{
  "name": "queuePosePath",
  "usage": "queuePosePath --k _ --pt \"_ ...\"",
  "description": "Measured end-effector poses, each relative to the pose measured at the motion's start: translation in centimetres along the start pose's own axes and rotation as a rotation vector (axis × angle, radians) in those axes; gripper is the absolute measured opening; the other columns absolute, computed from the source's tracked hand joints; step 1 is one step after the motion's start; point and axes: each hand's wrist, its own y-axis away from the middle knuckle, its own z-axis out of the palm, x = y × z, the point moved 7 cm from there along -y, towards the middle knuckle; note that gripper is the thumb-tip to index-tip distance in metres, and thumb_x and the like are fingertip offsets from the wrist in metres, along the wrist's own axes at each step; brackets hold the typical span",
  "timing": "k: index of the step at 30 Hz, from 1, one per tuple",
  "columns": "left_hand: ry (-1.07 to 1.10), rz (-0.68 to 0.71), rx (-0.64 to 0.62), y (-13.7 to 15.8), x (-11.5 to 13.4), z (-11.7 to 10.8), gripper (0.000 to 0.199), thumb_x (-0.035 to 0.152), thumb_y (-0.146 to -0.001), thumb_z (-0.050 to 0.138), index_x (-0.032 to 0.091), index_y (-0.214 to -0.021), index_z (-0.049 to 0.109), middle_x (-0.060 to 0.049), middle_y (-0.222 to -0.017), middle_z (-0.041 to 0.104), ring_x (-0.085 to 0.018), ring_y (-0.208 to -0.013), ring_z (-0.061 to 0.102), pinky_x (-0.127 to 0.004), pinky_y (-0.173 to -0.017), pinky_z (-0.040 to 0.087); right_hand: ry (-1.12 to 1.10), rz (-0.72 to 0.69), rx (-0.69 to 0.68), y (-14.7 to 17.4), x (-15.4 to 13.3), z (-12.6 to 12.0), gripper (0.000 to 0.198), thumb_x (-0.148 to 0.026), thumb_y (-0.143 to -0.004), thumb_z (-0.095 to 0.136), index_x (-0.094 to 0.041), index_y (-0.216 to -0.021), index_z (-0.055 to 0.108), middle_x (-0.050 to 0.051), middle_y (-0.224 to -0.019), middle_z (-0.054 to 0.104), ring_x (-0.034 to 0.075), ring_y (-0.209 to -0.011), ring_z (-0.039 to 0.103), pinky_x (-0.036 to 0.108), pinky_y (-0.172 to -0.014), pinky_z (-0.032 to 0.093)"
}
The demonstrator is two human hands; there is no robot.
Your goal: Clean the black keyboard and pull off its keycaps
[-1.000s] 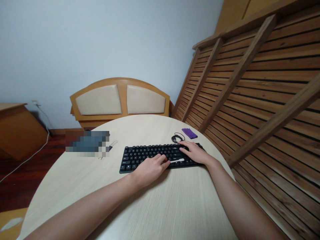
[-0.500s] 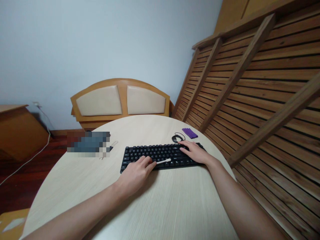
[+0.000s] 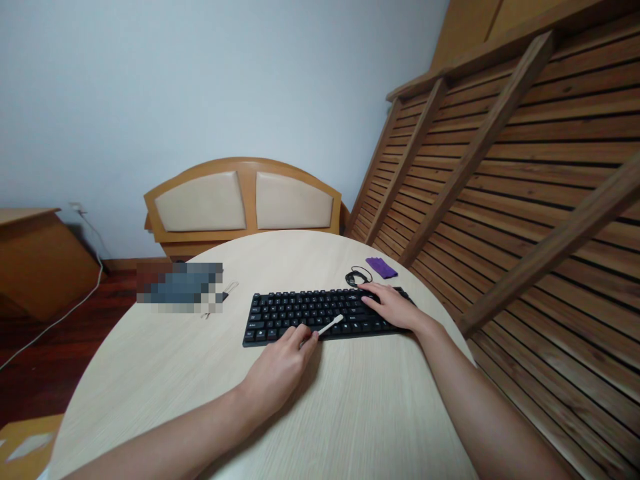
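A black keyboard [image 3: 295,308] lies across the middle of the table. My left hand [image 3: 287,353] is at its near edge, fingers closed around a thin white toothbrush [image 3: 330,326]. The brush slants up to the right, its wider head over the keys of the lower row; whether its bristles touch them I cannot tell. My right hand [image 3: 391,306] lies over the right end of the keyboard, thumb apart from the outstretched fingers, covering some keys there.
Behind the keyboard are a coiled black cable [image 3: 357,275] and a folded purple cloth [image 3: 382,267]. A blurred-out item [image 3: 183,283] sits at the left on the round table [image 3: 350,407], beside a small dark piece with a loop [image 3: 226,295]. Slatted wood [image 3: 500,200] leans along the right.
My left hand has shifted slightly right and toward me, and the toothbrush is tilted more steeply. My right hand stays on the keyboard.
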Motion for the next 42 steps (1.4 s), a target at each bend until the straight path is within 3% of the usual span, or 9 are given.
queuePosePath --k 8,14,17,21,24,27,33,38,42 --pt "0.048 -0.075 -0.019 0.1 -0.1 0.4 0.039 0.004 -0.088 0.04 0.008 -0.121 0.06 -0.013 -0.104 0.06 -0.021 -0.073 0.064 -0.036 -0.06 0.059 -0.008 -0.007 0.005 0.0 0.1 0.1 0.042 -0.044 -0.096 0.045 -0.025 -0.132 0.057 0.008 -0.135 0.06 0.028 -0.126 0.052 0.048 -0.111 0.033" --pt "0.068 -0.102 0.027 0.1 -1.4 -0.9 0.04 0.007 -0.09 0.038 0.011 -0.121 0.063 -0.013 -0.102 0.061 -0.021 -0.076 0.065 -0.036 -0.064 0.058 -0.021 -0.014 0.012 0.0 -0.1 -0.1 0.041 -0.042 -0.096 0.046 -0.026 -0.132 0.058 0.009 -0.133 0.061 0.028 -0.125 0.053 0.047 -0.109 0.036" --pt "0.088 -0.092 0.071 0.0 -3.2 -2.5 0.039 0.008 -0.089 0.04 0.014 -0.118 0.066 -0.012 -0.103 0.063 -0.023 -0.084 0.065 -0.036 -0.069 0.057 -0.013 -0.011 0.015 0.0 -0.1 -0.1 0.041 -0.043 -0.096 0.046 -0.026 -0.131 0.058 0.009 -0.133 0.061 0.028 -0.125 0.054 0.047 -0.108 0.036" --pt "0.124 -0.098 0.12 0.3 -7.6 -4.7 0.033 0.013 -0.089 0.044 0.018 -0.111 0.069 -0.009 -0.103 0.065 -0.02 -0.086 0.065 -0.032 -0.074 0.054 -0.008 -0.012 0.01 0.0 -0.1 -0.1 0.042 -0.044 -0.096 0.045 -0.025 -0.132 0.058 0.009 -0.133 0.06 0.028 -0.125 0.053 0.047 -0.108 0.037" --pt "0.138 -0.12 0.112 0.6 -10.8 -5.6 0.03 0.017 -0.091 0.045 0.02 -0.106 0.07 -0.007 -0.102 0.067 -0.018 -0.083 0.064 -0.029 -0.07 0.052 -0.012 -0.007 0.004 0.0 -0.1 -0.1 0.042 -0.043 -0.096 0.045 -0.025 -0.133 0.057 0.008 -0.134 0.06 0.028 -0.126 0.052 0.046 -0.109 0.036" --pt "0.175 -0.095 0.073 0.8 -12.2 -5.7 0.029 0.018 -0.09 0.045 0.02 -0.103 0.071 -0.007 -0.101 0.068 -0.019 -0.085 0.064 -0.027 -0.07 0.051 -0.019 -0.001 0.007 0.1 -0.2 -0.2 0.042 -0.044 -0.096 0.045 -0.026 -0.132 0.057 0.008 -0.134 0.06 0.029 -0.126 0.053 0.047 -0.109 0.036" --pt "0.206 0.0 -0.062 0.9 -11.1 -4.9 0.033 0.018 -0.09 0.047 0.022 -0.114 0.07 -0.007 -0.098 0.07 -0.018 -0.08 0.065 -0.027 -0.07 0.049 -0.024 -0.019 0.011 0.1 -0.4 -0.3 0.042 -0.043 -0.096 0.045 -0.024 -0.131 0.059 0.009 -0.132 0.061 0.029 -0.125 0.053 0.047 -0.108 0.038" --pt "0.22 0.071 -0.097 0.8 -10.0 -4.5 0.037 0.023 -0.097 0.043 0.023 -0.126 0.065 -0.007 -0.09 0.069 -0.017 -0.072 0.063 -0.027 -0.064 0.047 -0.038 -0.026 0.021 0.1 -0.5 -0.4 0.042 -0.043 -0.096 0.045 -0.024 -0.131 0.059 0.009 -0.132 0.062 0.029 -0.124 0.054 0.049 -0.108 0.038" --pt "0.294 0.088 -0.136 0.8 -9.8 -4.6 0.036 0.024 -0.099 0.042 0.022 -0.128 0.064 -0.008 -0.096 0.072 -0.016 -0.074 0.065 -0.026 -0.065 0.047 -0.027 -0.025 0.01 0.1 -0.5 -0.4 0.042 -0.043 -0.096 0.045 -0.024 -0.131 0.059 0.009 -0.131 0.062 0.029 -0.124 0.054 0.048 -0.108 0.037"
